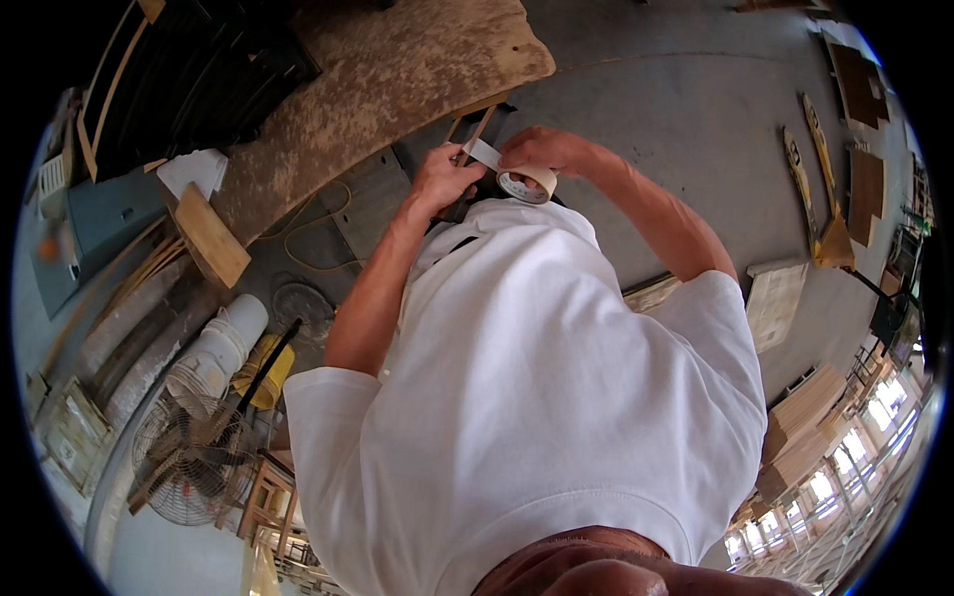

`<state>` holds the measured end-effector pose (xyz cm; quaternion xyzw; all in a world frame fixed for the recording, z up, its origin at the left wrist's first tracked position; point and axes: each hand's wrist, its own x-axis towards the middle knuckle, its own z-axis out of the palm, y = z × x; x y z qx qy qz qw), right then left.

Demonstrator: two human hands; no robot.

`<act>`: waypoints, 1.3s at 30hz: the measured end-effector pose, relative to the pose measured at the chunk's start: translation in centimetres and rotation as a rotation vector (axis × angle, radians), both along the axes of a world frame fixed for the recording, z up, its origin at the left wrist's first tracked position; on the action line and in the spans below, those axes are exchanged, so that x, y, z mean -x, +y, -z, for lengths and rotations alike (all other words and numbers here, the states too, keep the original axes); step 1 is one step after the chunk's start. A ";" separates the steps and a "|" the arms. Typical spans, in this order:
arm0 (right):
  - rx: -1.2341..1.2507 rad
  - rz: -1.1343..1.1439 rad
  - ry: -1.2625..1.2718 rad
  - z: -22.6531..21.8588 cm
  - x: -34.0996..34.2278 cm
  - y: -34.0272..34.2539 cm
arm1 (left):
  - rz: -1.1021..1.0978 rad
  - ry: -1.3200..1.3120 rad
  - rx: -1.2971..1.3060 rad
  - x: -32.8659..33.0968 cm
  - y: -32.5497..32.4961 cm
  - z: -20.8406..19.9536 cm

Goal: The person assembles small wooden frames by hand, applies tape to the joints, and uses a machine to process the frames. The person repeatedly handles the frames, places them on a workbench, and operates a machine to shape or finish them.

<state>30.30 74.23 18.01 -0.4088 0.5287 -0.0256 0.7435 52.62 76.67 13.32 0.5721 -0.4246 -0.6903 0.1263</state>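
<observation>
Close head-worn fisheye, downward onto left hand (pixel 442 183) and right hand (pixel 544 151)

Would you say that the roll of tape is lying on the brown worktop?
No, the right hand holds the roll of tape away from the worktop.

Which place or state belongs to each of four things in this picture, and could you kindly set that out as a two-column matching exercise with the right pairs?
Column one:
1. Tape
2. Fan
3. Table
4. Pallet jack

Column two:
A. Behind a round wire guard, lower left of the picture
B. Yellow, on the floor toward the right edge
C. In the right hand, with a strip pulled out
D. Patchy brown, along the top of the picture

Right pairs: 1-C, 2-A, 3-D, 4-B.
</observation>
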 end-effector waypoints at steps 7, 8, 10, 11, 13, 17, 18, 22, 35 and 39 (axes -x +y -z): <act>-0.022 -0.070 0.120 -0.4 -1.3 -0.6 | -0.081 0.111 -0.145 -0.7 -0.3 0.5; -0.029 -0.081 0.119 0.0 -1.4 -0.5 | -0.069 0.137 -0.155 -0.7 -0.3 0.4; -0.011 -0.105 0.134 0.9 -1.3 -0.4 | -0.043 0.188 -0.173 -0.9 -0.5 0.2; 0.012 -0.117 0.149 1.4 -1.3 -0.4 | -0.050 0.221 -0.191 -1.0 -0.7 0.0; 0.058 -0.107 0.158 1.7 -1.2 -0.4 | -0.063 0.288 -0.230 -1.3 -0.9 -0.3; 0.168 -0.011 0.086 1.9 -1.4 -0.1 | 0.013 0.355 -0.157 -2.1 -1.4 -1.0; 0.201 0.014 0.055 2.0 -1.4 0.1 | 0.040 0.363 -0.122 -2.3 -1.6 -1.3; 0.213 0.138 0.018 0.7 -2.1 -0.4 | 0.020 0.450 -0.133 -3.0 -2.1 -2.1; 0.281 0.154 -0.271 2.0 -2.1 0.1 | 0.031 0.355 -0.004 -2.5 -1.7 -2.2; 0.330 0.233 -0.349 3.3 -2.5 0.5 | -0.030 0.143 0.141 -1.8 -1.1 -2.5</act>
